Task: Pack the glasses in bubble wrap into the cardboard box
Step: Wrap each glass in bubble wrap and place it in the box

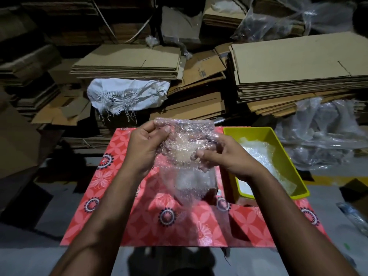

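Head camera, looking down: both hands are up over the table (139, 226), which wears a red flowered cover. The left hand (142, 147) pinches the top left edge of a sheet of bubble wrap (185, 144), its grip closed on the plastic. The right hand (229, 158) clamps the wrap from the right, thumb pressed on its front. Something pale sits bundled inside the wrap, too blurred to tell if it is a glass. The loose tail of the sheet hangs down over a small cardboard box (211, 188) standing on the table just below the hands. Right beside that box, a yellow tray (278, 144) holds more clear plastic. Behind the table, stacks of flat cardboard (298, 62) and a white sack (127, 94).
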A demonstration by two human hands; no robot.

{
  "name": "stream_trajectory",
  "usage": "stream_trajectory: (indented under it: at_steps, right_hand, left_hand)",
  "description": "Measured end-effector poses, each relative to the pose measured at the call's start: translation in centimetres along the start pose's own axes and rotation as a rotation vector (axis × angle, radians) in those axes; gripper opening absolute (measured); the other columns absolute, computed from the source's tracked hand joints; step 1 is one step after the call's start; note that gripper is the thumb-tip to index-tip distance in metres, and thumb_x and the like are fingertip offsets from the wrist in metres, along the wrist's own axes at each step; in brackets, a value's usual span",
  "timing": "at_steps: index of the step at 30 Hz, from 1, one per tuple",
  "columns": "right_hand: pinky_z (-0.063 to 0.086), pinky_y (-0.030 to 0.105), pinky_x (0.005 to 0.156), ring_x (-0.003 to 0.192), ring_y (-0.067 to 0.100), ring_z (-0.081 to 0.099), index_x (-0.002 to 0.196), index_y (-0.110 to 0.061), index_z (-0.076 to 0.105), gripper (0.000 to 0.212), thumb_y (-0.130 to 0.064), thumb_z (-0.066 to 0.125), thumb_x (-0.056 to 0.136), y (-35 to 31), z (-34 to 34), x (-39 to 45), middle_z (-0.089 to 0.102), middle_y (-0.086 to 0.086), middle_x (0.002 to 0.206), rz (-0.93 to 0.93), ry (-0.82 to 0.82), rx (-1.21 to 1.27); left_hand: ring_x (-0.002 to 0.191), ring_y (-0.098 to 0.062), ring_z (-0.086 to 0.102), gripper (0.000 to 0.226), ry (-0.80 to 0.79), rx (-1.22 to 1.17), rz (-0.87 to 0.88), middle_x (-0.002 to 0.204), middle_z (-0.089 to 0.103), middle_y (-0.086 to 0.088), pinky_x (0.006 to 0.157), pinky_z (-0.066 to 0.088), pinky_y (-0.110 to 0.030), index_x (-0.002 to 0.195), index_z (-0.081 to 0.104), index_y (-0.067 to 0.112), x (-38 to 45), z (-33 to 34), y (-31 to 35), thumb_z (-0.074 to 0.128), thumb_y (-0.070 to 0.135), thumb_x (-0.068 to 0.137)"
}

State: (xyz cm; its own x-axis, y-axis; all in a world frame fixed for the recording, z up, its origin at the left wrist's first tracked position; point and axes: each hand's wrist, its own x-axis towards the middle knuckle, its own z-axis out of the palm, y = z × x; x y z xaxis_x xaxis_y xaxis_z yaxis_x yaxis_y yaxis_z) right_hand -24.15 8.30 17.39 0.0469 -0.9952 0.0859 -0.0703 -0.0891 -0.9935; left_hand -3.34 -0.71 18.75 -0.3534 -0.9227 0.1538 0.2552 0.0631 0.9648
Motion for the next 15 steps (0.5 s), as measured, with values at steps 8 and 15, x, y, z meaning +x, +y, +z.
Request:
stream_trajectory:
  at_steps: [8,15]
  right_hand:
    - [0.051,0.041,0.074,0.079,0.022,0.067,0.116,-0.003,0.063,0.027,-0.012,0.071,0.092,1.9,-0.9,1.1,0.071,0.017,0.087,-0.003,0.135,0.053]
    - [0.051,0.022,0.056,0.069,0.021,0.06,0.113,-0.017,0.072,0.031,0.005,0.062,0.094,3.0,-1.3,0.3,0.075,0.019,0.098,-0.066,0.124,0.02]
  left_hand:
    - [0.066,-0.013,0.069,0.041,-0.051,0.111,-0.154,0.084,0.075,-0.005,0.056,0.056,-0.023,0.12,0.062,0.01,-1.0,-0.3,-2.3,0.071,-0.003,0.083]
    - [0.08,-0.002,0.07,0.03,0.057,0.209,0.014,0.08,0.076,0.008,0.07,0.053,-0.016,0.084,0.076,0.015,-0.4,-0.3,-3.5,0.065,-0.013,0.085]
